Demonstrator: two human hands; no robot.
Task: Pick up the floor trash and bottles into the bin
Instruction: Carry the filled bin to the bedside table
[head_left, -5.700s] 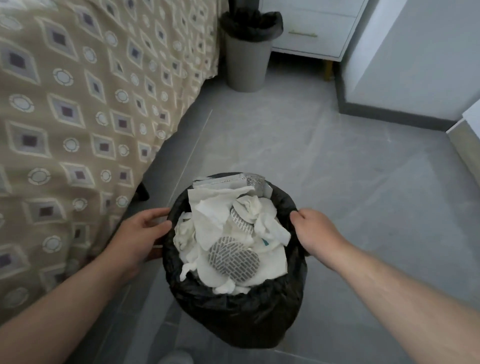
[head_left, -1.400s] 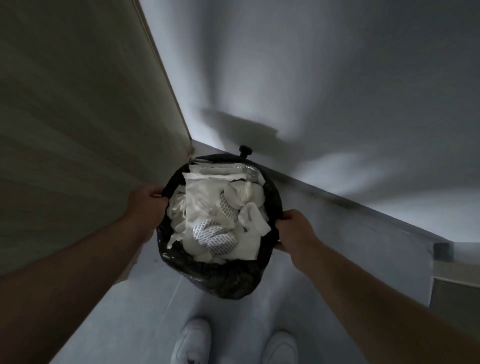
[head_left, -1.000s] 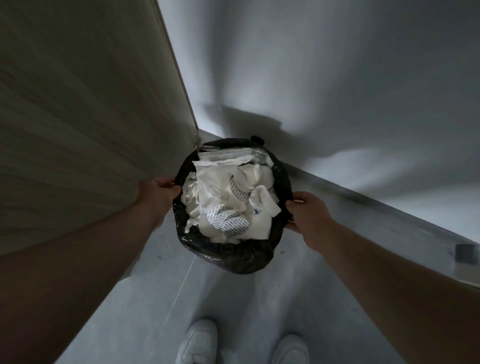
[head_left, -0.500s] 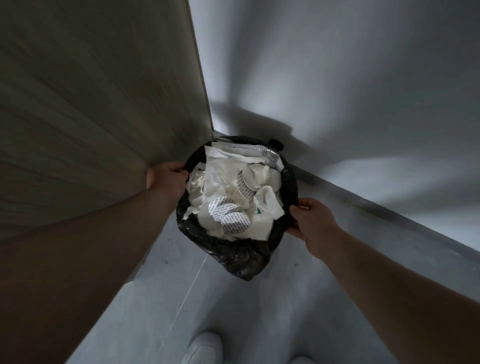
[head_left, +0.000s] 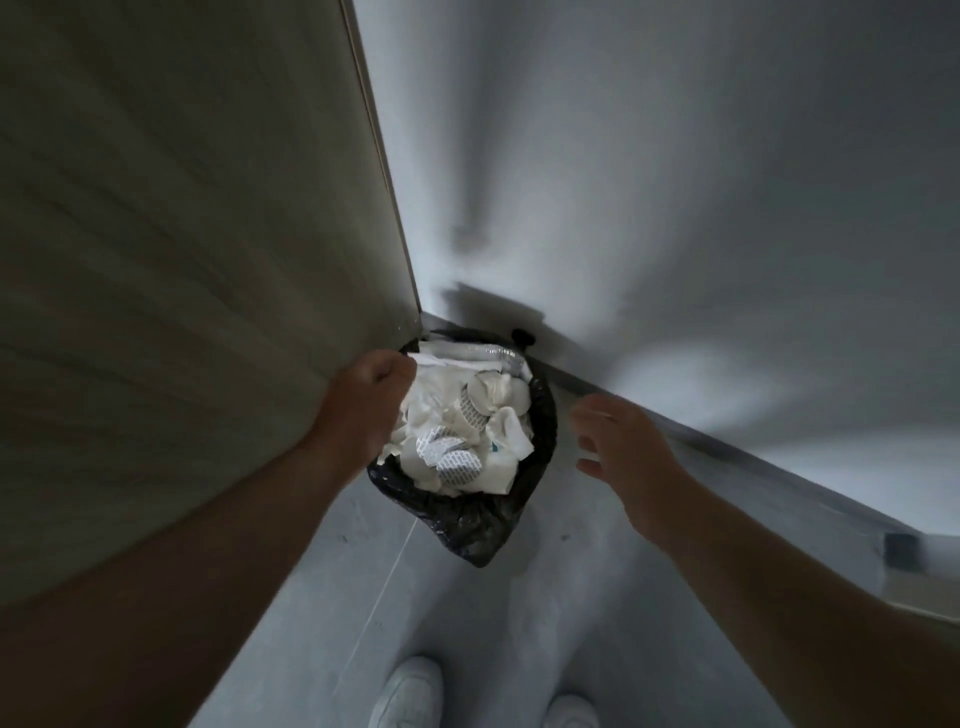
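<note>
A: bin (head_left: 467, 519) status?
B: In the corner on smooth grey floor (head_left: 467, 623), wood-grain panel (head_left: 182, 260) left, pale wall (head_left: 675, 182) right. Crinkled glossy black liner, heaped with crumpled white tissue (head_left: 441, 415) and round printed foil lids (head_left: 452, 460).
A: hands?
B: left hand (head_left: 363, 405) curled at the bin's left rim; can't tell if it grips. right hand (head_left: 623, 447) clear of the bin, fingers spread, holding nothing. White shoes (head_left: 410, 691) at bottom.
</note>
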